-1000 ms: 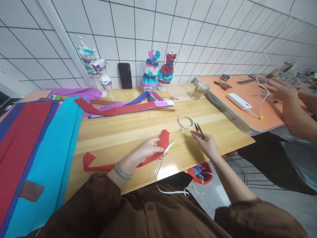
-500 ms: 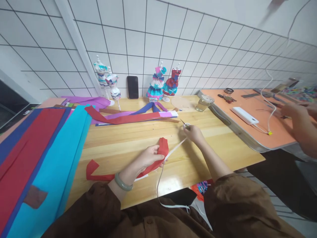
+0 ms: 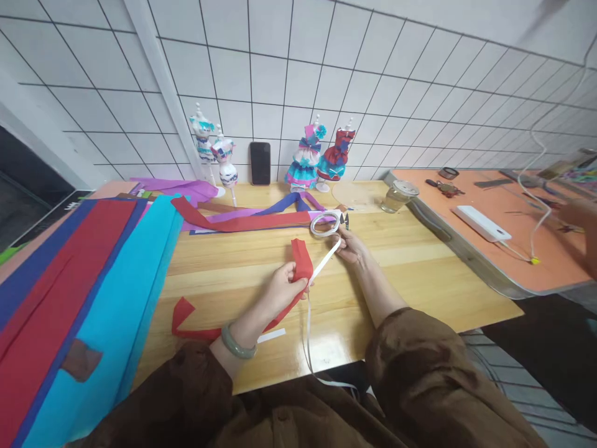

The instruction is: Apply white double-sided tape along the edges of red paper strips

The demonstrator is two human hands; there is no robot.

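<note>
My left hand [image 3: 285, 287] pinches a red strip [image 3: 302, 258] whose upper end stands up above the fingers; its other end lies folded on the wooden table at the left. A narrow white tape [image 3: 325, 262] runs from beside the left fingers to my right hand [image 3: 351, 246], and a loose length hangs over the table's front edge. The right fingers are closed around the tape. At their tips are a white tape roll [image 3: 325, 224] and the dark points of a small tool [image 3: 345, 219], its handle hidden in the hand.
Stacked coloured sheets [image 3: 112, 298] cover the left side. Behind stand dressed mini mannequins [image 3: 303, 163], a phone [image 3: 260, 163] and a glass [image 3: 399, 196]. An orange table [image 3: 504, 218] with a white power strip [image 3: 482, 223] and another person's hand [image 3: 583, 218] is at the right.
The right hand has turned palm up and moved slightly left, and the white roll now shows at its fingers. The red strip's raised end has tipped left. The view has shifted slightly.
</note>
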